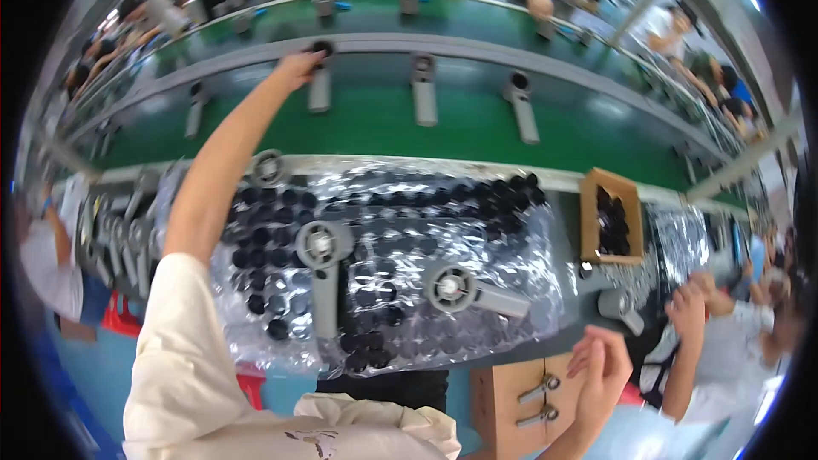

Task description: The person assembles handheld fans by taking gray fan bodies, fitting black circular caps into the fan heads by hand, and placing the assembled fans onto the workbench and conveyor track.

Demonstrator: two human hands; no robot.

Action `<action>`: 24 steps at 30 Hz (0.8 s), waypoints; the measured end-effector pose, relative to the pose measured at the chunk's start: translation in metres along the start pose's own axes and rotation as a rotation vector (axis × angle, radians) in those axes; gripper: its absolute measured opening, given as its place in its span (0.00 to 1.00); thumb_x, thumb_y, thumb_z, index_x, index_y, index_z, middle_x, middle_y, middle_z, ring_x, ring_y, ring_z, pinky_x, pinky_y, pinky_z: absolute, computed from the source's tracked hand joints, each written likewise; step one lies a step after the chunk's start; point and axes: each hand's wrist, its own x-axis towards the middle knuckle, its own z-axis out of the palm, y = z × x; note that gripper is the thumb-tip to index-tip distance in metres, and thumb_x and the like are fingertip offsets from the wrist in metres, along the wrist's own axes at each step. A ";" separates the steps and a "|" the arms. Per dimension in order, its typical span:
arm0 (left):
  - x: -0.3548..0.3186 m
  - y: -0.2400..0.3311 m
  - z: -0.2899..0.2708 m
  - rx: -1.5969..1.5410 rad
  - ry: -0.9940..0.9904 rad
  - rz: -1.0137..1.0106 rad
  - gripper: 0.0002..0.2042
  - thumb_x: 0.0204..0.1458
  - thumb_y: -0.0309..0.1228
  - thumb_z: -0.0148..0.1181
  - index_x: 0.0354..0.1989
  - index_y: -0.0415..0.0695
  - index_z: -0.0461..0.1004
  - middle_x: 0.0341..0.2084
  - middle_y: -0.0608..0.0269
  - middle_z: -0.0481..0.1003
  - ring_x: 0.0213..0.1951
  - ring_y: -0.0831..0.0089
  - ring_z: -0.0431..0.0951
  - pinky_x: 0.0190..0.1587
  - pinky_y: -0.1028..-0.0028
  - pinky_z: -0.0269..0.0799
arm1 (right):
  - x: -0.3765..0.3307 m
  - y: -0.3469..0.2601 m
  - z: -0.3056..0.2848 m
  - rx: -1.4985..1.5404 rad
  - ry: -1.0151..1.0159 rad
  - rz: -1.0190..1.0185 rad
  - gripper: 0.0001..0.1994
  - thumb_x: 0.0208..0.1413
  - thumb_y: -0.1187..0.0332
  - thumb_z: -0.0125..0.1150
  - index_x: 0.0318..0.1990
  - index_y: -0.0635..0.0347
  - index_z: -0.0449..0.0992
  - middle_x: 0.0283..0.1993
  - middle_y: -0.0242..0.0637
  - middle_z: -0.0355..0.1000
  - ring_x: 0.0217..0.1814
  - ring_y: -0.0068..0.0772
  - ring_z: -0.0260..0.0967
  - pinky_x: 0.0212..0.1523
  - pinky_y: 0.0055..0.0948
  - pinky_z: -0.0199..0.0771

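Reaching far forward, the person's left hand (296, 66) closes its fingers (308, 58) around the round dark head of a grey handheld device (319, 78) standing on the green conveyor belt (375, 123). The fingers curl over the top end of the device, touching it — how tightly they clamp is blurred and cannot be told for sure. Below the fingers the device's grey handle runs down toward the person, so its long axis lies roughly across the belt, head away and handle near.

The left arm is stretched almost straight, bare from wrist to above the elbow, rising from a cream sleeve (183, 358) at the lower left and slanting up to the right over the counter (562, 181). The right hand (601, 366) hangs low at the lower right, well apart from the belt, its fingers loosely open and holding nothing — it hovers above a cardboard box (507, 392) with small metal parts.

Two more grey devices (423, 89) lie farther right on the same belt, pointing likewise. On the counter between arm and belt a clear plastic sheet (383, 264) carries many black round caps (264, 238) and two grey fan-headed units (322, 268). A small brown box (590, 213) of black caps stands at the right.
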 end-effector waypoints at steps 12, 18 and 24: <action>-0.004 -0.015 -0.052 0.225 0.149 -0.294 0.17 0.50 0.38 0.61 0.42 0.38 0.72 0.38 0.54 0.77 0.44 0.57 0.76 0.46 0.57 0.73 | 0.128 0.032 -0.071 -0.862 0.121 -0.257 0.06 0.53 0.73 0.56 0.32 0.68 0.75 0.22 0.35 0.71 0.23 0.21 0.66 0.26 0.23 0.65; -0.033 0.023 0.012 1.133 0.452 0.730 0.18 0.49 0.41 0.56 0.42 0.39 0.72 0.34 0.45 0.75 0.41 0.50 0.75 0.43 0.60 0.69 | 0.197 0.120 -0.156 -1.081 0.024 0.071 0.09 0.41 0.71 0.65 0.29 0.67 0.76 0.27 0.46 0.75 0.29 0.35 0.74 0.32 0.31 0.72; -0.097 0.056 0.145 0.696 -0.131 0.005 0.36 0.43 0.61 0.56 0.29 0.27 0.73 0.21 0.47 0.75 0.23 0.61 0.78 0.20 0.65 0.72 | 0.192 0.143 -0.124 -0.879 0.003 0.216 0.11 0.35 0.73 0.70 0.25 0.67 0.74 0.25 0.48 0.74 0.29 0.40 0.75 0.33 0.33 0.73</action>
